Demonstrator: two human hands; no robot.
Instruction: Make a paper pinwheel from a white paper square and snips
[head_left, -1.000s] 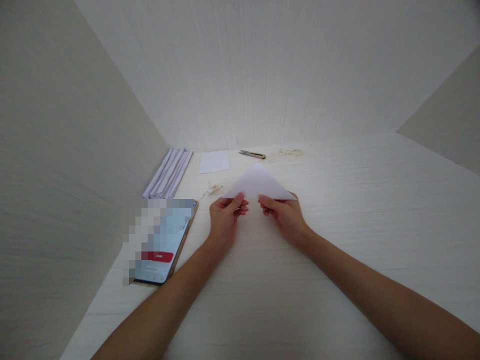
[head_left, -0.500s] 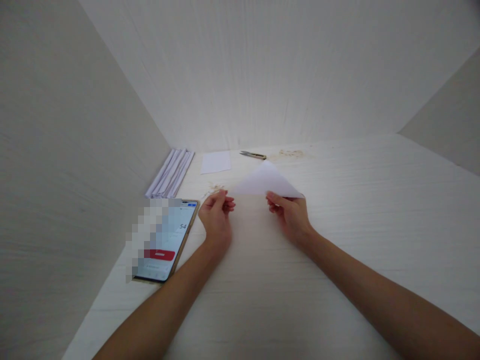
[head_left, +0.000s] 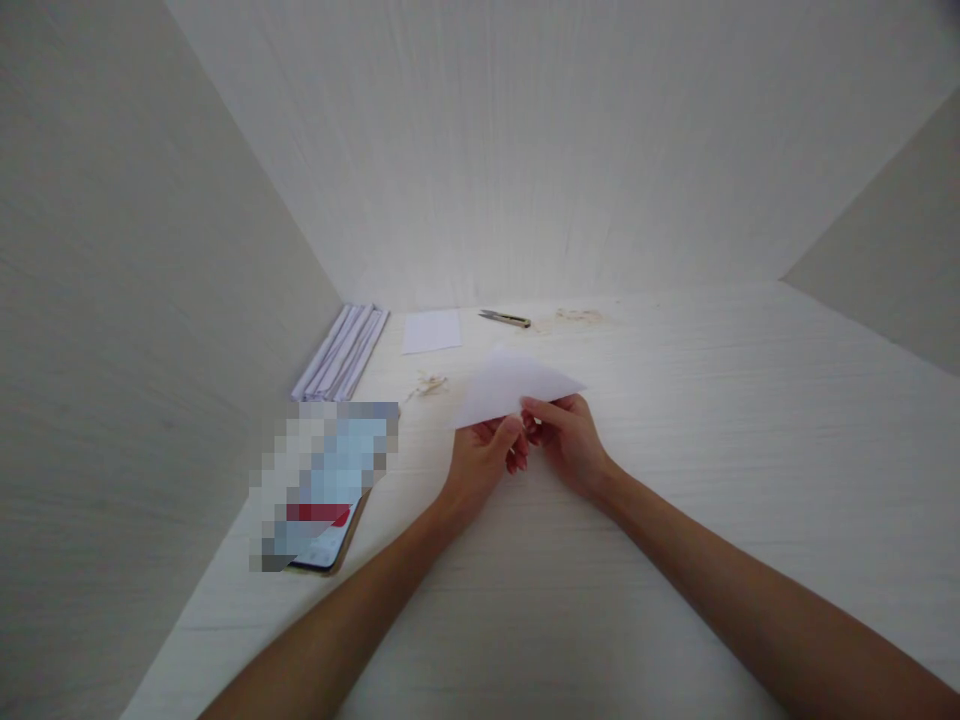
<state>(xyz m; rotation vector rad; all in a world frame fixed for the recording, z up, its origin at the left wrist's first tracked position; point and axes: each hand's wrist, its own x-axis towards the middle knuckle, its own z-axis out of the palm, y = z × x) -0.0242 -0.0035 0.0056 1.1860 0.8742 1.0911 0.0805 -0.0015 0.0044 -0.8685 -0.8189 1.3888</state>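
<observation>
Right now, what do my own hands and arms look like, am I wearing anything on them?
Your left hand and right hand are ungloved. Your left forearm and right forearm are bare as far as the picture shows, with no sleeves in view. I see no watch, bracelet or ring, though parts of both hands are hidden.

white paper (head_left: 510,385), plain, triangular, smooth on top; one corner points away, long edge on the near side runs slanted, left corner nearer than right; pinched about mid-edge by right hand (head_left: 566,435), thumb on top; left hand (head_left: 484,455) at its left part, fingers partly under, grip unclear
</observation>
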